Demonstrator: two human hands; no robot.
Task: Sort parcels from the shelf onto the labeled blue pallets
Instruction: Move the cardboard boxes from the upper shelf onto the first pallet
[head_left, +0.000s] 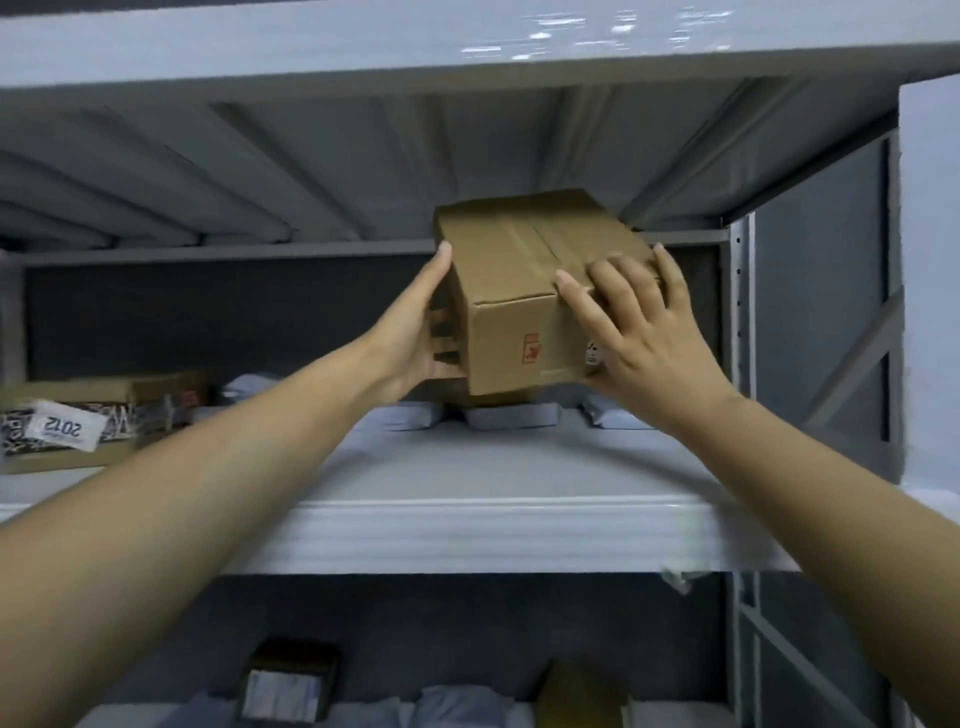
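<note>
A brown cardboard box (524, 291), taped along its top and marked with a small red print on its front, is tilted above the middle shelf (467, 530). My left hand (415, 332) presses its left side, thumb up along the edge. My right hand (644, 338) grips its right front corner with fingers spread over the top. The box rests on or just above grey poly mailers (511, 418) lying at the back of the shelf. No blue pallet is in view.
A flat box with a patterned wrap and a white label (62, 428) lies at the shelf's left. The upper shelf (467, 57) hangs close overhead. The lower shelf holds grey mailers (457, 706) and small boxes (291, 680). A metal upright (740, 312) stands to the right.
</note>
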